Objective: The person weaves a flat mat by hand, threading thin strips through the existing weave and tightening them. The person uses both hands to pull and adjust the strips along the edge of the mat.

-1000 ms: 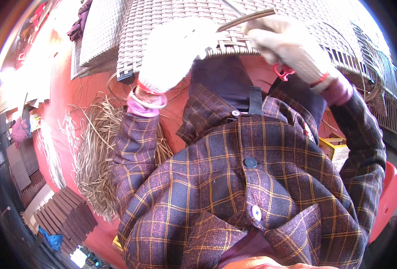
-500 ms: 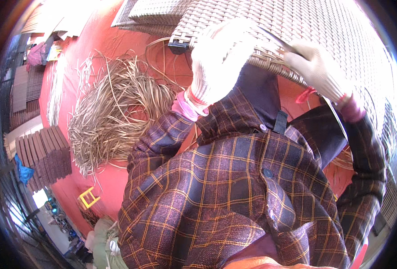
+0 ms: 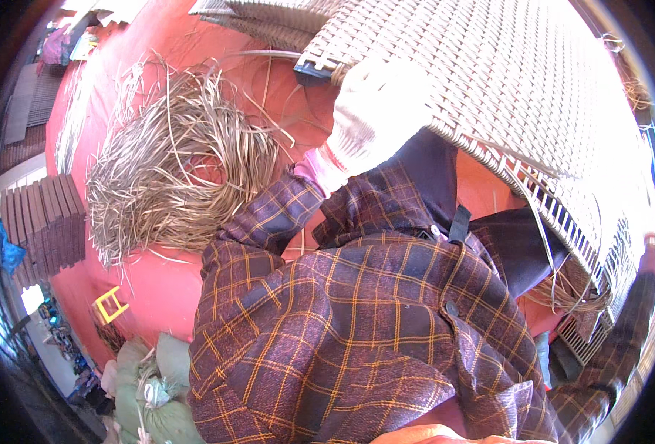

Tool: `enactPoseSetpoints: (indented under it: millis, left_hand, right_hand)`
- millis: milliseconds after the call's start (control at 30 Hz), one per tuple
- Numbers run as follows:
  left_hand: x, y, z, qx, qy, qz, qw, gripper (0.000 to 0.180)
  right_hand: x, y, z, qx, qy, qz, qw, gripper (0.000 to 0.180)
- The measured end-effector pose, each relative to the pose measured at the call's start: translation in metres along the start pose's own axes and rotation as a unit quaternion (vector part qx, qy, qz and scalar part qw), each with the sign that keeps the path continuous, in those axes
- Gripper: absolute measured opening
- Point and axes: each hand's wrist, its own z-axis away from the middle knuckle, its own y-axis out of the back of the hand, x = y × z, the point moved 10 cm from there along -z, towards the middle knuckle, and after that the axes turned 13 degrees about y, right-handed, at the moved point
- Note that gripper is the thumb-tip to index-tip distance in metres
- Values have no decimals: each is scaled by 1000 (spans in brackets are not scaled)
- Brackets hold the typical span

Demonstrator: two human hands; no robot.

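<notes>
My left hand (image 3: 377,111), in a white knitted glove, is closed over the near edge of a woven wicker panel (image 3: 490,89), close to its corner with a dark foot (image 3: 312,72). Glare washes out its fingers. Far out at the right rim is my right hand (image 3: 654,218), gloved and almost lost in bright light; its fingers and anything in them cannot be made out. Along the panel's lower right side, an open slatted frame (image 3: 553,211) shows, with loose strands hanging from it. The wicker piece leans over my legs.
A large coil of loose wicker strands (image 3: 150,177) lies on the red floor covering (image 3: 157,285) at left. Beyond it are stacked brown slabs (image 3: 42,222) and a yellow plastic frame (image 3: 109,305). A green sack (image 3: 168,362) sits at lower left; another strand bundle (image 3: 568,296) lies at right.
My right hand has swung from the panel's near edge out to the far right; the dark blade-like tool it held is no longer visible. My left hand stays at the panel's edge.
</notes>
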Motion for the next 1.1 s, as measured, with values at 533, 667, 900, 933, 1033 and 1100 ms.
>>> enactPoseSetpoints:
  millis: [533,667,900,933,1033,1100]
  left_hand:
    - [1,-18,4,-66,25,-44,997,43]
    - [4,-14,7,-41,1,-23,999,32]
    - [9,-6,2,-13,-14,2,1000,36]
    - [9,-4,0,-16,-12,8,1000,38]
    - [3,-11,1,-71,0,-13,997,52]
    - [-1,-9,1,-55,1,-28,998,49]
  right_hand:
    - [-173,-126,-79,8,125,-198,972,33]
    - [-256,-160,-16,-113,321,88,936,28]
    - [-226,-219,-27,-214,205,-99,950,35]
    - [-205,-222,-25,-188,192,-104,958,37]
    - [-104,-188,-6,-139,80,-160,974,38]
    - [-28,-117,5,-65,14,-78,995,38]
